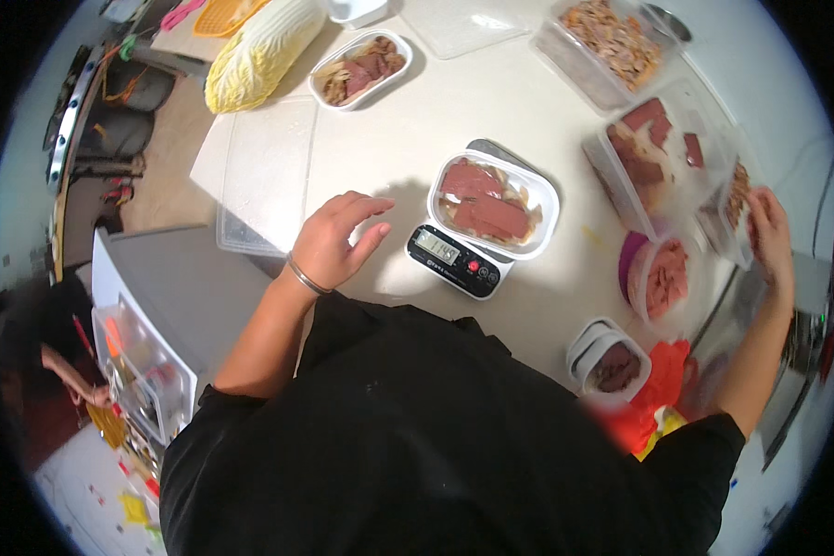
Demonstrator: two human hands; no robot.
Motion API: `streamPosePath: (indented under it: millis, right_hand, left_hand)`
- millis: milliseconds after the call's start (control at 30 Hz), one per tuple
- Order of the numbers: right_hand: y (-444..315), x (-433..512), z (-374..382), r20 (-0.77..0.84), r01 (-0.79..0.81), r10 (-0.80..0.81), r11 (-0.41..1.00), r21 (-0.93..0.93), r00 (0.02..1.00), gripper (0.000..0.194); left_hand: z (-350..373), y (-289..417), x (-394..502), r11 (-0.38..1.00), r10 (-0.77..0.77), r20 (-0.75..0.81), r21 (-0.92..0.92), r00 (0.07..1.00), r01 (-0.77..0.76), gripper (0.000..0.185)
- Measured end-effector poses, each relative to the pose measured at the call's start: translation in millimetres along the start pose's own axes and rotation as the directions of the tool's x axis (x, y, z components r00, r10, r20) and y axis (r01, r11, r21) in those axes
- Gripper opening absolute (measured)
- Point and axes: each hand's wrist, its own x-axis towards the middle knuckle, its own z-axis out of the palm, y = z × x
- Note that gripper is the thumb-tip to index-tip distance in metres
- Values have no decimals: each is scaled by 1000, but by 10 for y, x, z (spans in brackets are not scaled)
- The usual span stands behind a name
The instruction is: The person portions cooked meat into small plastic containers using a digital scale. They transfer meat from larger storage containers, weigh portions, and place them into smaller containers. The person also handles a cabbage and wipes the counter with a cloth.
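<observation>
A white oval plastic tray [551,208] rests on a black-and-white digital kitchen scale [459,263]; in it lie dark red meat-like slabs [492,217] over paler pieces. My left hand [340,236] hovers left of the scale, fingers apart, holding nothing. At the far right my right hand [768,226] is at the edge of a clear plastic container [724,226] with brown shredded food inside. Its fingertips are partly hidden, so I cannot tell whether they hold anything. A larger clear tub [618,181] of dark red slabs stands beside that container.
Around the white table stand a filled white tray [406,61], a napa cabbage [264,55], clear lids [267,174], a tub of shredded food [570,66], a round tub of pink slices [667,278] and small stacked containers [608,361]. Another person's hand [97,396] shows at far left.
</observation>
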Motion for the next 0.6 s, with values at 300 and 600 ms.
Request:
streamPosePath:
  millis: [300, 600]
  right_hand:
    - [-1827, -891, 2009, 323, 418, -365, 901, -112, 873, 9]
    - [-1819, -773, 2316, 461, 17, 67, 984, -175, 885, 27]
  left_hand:
    - [-192, -91, -307, 964, 196, 9, -185, 981, -191, 21]
    - [-510, -606, -764, 970, 78, 29, -234, 997, -69, 20]
